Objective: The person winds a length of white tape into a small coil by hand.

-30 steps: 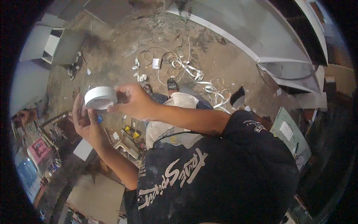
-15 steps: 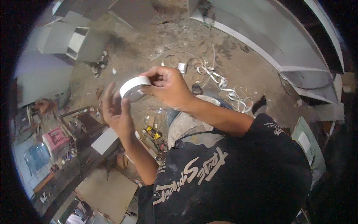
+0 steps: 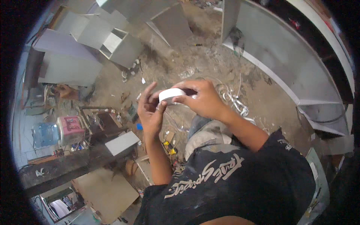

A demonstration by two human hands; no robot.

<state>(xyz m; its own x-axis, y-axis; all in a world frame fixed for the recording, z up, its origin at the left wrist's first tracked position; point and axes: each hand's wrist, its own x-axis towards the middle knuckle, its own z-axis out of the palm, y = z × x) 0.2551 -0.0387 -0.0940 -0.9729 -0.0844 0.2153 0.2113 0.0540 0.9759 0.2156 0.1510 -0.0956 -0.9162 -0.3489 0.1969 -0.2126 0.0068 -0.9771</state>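
In front of my body I hold a white roll of tape (image 3: 171,94), its smooth outer band facing up. My right hand (image 3: 205,98) grips its right end, with the thumb underneath and the fingers bent behind it. The left end lies between the thumb and fingers of my left hand (image 3: 150,114); one of those fingers sticks up, off the roll. The roll's far side is hidden.
Loose white strips (image 3: 240,107) lie on the dirty floor. A long grey-white cabinet (image 3: 270,47) stands far right, and box-shaped cabinets (image 3: 125,48) far left. A white panel (image 3: 122,143), a brown board (image 3: 107,195) and a blue water jug (image 3: 45,134) are at left.
The view has swung, so the roll and both hands appear farther right. My left hand has drawn its fingers in around the roll's left end. The right hand keeps its grip.
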